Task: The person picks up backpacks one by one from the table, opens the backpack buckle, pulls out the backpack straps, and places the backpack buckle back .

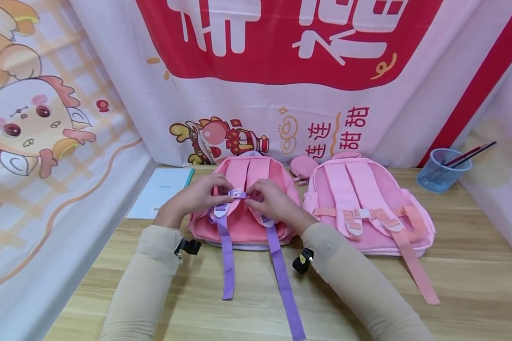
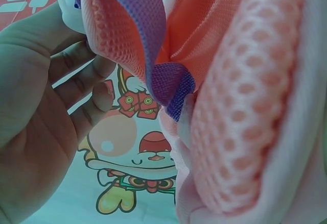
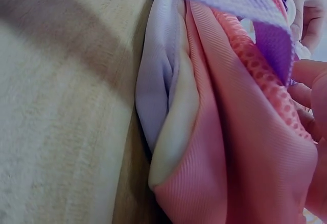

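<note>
A coral-pink backpack (image 1: 253, 235) lies with its shoulder straps up. Across them runs a purple chest strap with a small white buckle (image 1: 237, 193). My left hand (image 1: 200, 193) pinches the buckle's left side. From the right, my right hand (image 1: 275, 202) pinches the chest strap close by the buckle. Two purple webbing tails, one on the left (image 1: 228, 265) and one on the right (image 1: 283, 279), trail onto the table. In the left wrist view, purple webbing (image 2: 138, 25) and padded mesh (image 2: 245, 117) fill much of the frame; the left fingertips are partly hidden.
A second, lighter pink backpack (image 1: 337, 189) lies to the right with its chest buckle joined. Between the bags sits a small round pink pouch (image 1: 304, 166). A blue cup (image 1: 441, 177) with pens stands far right. A light-blue notebook (image 1: 155, 189) lies left on the wooden table (image 1: 187, 303).
</note>
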Available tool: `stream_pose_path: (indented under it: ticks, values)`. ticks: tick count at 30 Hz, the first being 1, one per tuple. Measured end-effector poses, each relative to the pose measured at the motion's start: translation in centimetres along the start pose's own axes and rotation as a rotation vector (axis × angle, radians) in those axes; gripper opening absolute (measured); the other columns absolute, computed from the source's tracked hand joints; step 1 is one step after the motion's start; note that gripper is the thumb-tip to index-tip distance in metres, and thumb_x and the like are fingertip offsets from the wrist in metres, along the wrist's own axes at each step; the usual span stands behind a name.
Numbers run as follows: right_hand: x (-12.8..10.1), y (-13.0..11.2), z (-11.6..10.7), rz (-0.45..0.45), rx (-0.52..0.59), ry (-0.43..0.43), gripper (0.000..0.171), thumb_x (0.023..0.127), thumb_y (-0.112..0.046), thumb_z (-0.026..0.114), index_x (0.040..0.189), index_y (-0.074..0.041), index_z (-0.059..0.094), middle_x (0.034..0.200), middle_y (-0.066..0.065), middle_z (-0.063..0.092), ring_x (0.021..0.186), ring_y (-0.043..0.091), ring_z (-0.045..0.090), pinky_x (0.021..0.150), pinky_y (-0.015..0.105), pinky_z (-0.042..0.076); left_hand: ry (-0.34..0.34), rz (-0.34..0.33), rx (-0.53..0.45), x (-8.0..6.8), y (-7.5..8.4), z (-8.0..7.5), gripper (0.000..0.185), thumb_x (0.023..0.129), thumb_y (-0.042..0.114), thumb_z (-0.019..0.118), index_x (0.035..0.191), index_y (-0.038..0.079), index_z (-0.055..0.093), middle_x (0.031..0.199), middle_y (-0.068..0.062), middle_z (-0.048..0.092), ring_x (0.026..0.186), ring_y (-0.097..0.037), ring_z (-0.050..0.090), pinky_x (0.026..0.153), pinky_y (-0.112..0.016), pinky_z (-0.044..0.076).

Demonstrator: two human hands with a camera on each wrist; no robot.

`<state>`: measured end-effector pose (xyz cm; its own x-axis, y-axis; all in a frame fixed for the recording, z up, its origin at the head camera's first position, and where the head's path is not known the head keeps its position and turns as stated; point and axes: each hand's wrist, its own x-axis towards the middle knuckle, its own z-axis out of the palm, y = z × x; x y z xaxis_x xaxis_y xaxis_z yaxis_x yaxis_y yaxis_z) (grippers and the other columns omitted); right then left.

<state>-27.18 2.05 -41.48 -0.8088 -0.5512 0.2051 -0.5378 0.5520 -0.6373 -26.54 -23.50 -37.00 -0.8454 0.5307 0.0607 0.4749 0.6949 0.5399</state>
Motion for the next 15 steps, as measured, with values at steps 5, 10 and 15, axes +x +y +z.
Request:
stream_pose_path:
  ticks: [5,10,15]
  values:
    - [-0.24,-0.37,-0.39,0.045,0.063,-0.001,0.025,0.102,-0.024,0.076,0.123,-0.01,0.075,0.122,0.007,0.074,0.113,0.023,0.067,0.102,0.043,0.058,0.005,0.003,0.003,0.02,-0.24,0.1,0.02,0.098,0.024,0.082,0.117,0.017,0.08,0.119,-0.002,0.073,0.106,-0.02,0.066,0.093,-0.041,0.056]
    - [-0.34,-0.6,-0.68,0.087,0.121,0.016,0.023,0.103,-0.027,0.075,0.121,-0.013,0.075,0.118,0.004,0.075,0.111,0.021,0.068,0.104,0.045,0.058,0.011,0.009,-0.002,0.08,-0.41,0.16,0.021,0.098,0.024,0.082,0.117,0.017,0.08,0.12,-0.002,0.074,0.106,-0.02,0.066,0.093,-0.039,0.055]
    - [-0.37,-0.94,-1.0,0.102,0.165,0.046,0.026,0.103,-0.029,0.075,0.123,-0.012,0.072,0.118,0.004,0.074,0.112,0.021,0.068,0.107,0.046,0.057,0.02,0.009,-0.021,0.1,-0.3,0.14,0.02,0.098,0.023,0.082,0.117,0.016,0.08,0.12,-0.002,0.074,0.106,-0.021,0.065,0.093,-0.041,0.056]
